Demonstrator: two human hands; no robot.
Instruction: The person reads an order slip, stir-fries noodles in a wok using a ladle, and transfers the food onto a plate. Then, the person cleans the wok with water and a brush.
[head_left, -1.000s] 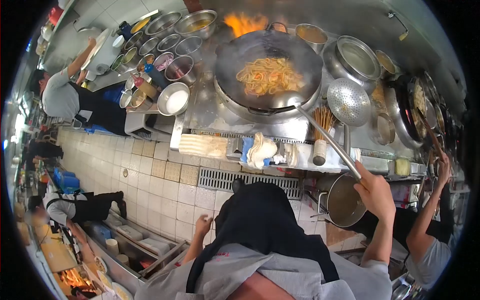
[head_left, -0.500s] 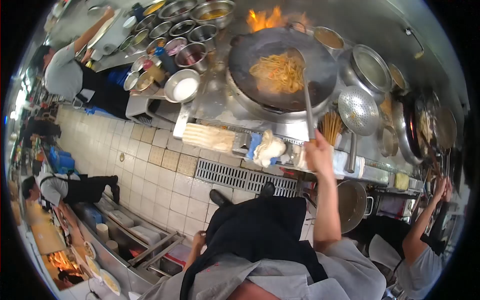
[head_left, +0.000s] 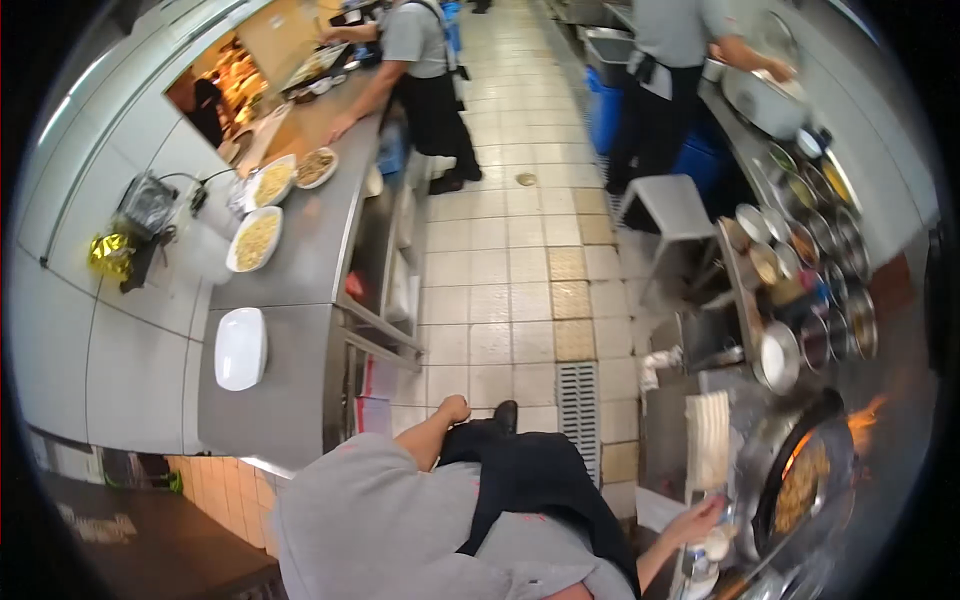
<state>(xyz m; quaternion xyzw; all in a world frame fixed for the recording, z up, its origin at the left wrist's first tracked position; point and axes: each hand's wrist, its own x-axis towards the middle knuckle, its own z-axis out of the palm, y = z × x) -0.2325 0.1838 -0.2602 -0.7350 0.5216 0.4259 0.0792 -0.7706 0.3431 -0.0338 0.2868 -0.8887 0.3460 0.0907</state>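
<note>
My left hand [head_left: 455, 408] hangs in front of the dark apron [head_left: 535, 470], its fingers curled; whether anything is inside is hidden. Low on the right, my right hand [head_left: 695, 522] is closed beside the stove front, near the striped folded cloth [head_left: 708, 440] and the wok; what it holds is too blurred to make out. The dark wok [head_left: 765, 500] is tilted over the burner and contains noodles [head_left: 800, 488]. Flames [head_left: 864, 425] rise past its far edge. No ladle can be made out.
A white empty dish [head_left: 240, 348] stands on the left steel counter [head_left: 285, 385], with filled dishes [head_left: 257, 238] behind it. Two co-workers [head_left: 425, 70] [head_left: 670, 80] stand farther back. A grey stool [head_left: 672, 205] and bowls, one with white contents [head_left: 778, 358], are at right.
The view has swung left, bringing the counter with dishes closer and the stove to the lower right. The wok now appears tilted. My right hand is at the stove's front, and the ladle is no longer distinguishable.
</note>
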